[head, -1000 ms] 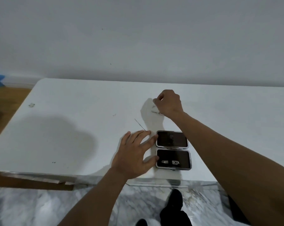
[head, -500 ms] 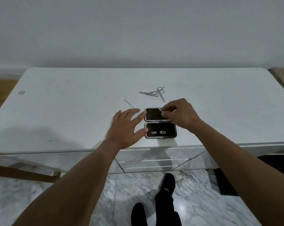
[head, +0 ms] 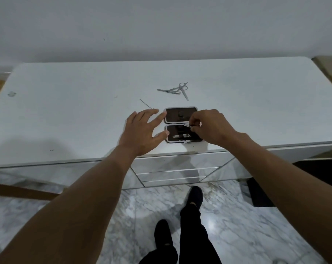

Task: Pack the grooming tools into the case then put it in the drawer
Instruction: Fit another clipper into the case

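Open case (head: 177, 116) laid flat at near edge of table (head: 66, 121).
Two dark-lined, silver-rimmed halves, clipper (head: 182, 136) seated in near one. Left hand (head: 144, 130) is spread flat against its left side; a thin metal tool (head: 187, 125), possibly a file, is pinched by right hand (head: 209, 128).

The dark-lined case (head: 181, 116) lies open flat, a nail clipper (head: 181, 136) in its near half, scissors (head: 183, 89) lying beyond.

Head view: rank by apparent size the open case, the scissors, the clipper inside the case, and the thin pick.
1. open case
2. scissors, marginally
3. clipper and thin pick: similar length, too close to rank; the pick is thinner.
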